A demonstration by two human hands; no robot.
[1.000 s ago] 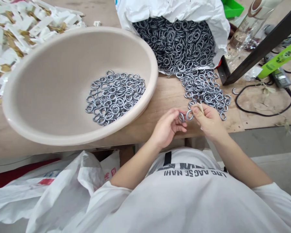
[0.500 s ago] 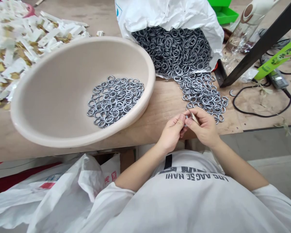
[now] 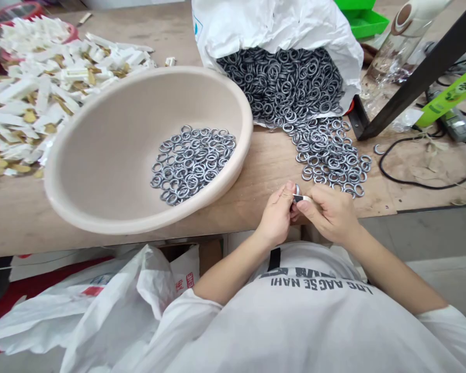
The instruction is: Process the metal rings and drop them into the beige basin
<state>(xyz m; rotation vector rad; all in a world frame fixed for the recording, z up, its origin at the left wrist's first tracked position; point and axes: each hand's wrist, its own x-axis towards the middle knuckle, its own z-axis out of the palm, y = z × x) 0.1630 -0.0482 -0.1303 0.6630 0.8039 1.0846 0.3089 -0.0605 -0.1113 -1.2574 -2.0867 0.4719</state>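
Head view. Left hand [image 3: 276, 218]: closed on a round grey ring [image 3: 297, 188], pinched at the fingertips. Right hand [image 3: 336, 213]: closed on a small tool with a dark blade and pale handle [image 3: 299, 198], its blade against or just beside the ring; exact contact cannot be told. Both hands are at the near edge of a pale wooden surface [image 3: 270, 163].

Just beyond the right hand: a loose heap of grey rings [image 3: 328, 150], spilling from a white plastic sack [image 3: 272, 26], which lies farther beyond the hands, mouth towards them, full of like rings. Left of the hands: a large beige plastic basin [image 3: 101, 155], grey rings gathered at its right side. Far left, past the basin: a pile of white and tan pieces [image 3: 42, 98]. Right of the hands: a thin black cable [image 3: 402, 181], looped; beyond it, a slanting dark bar [image 3: 415, 77].
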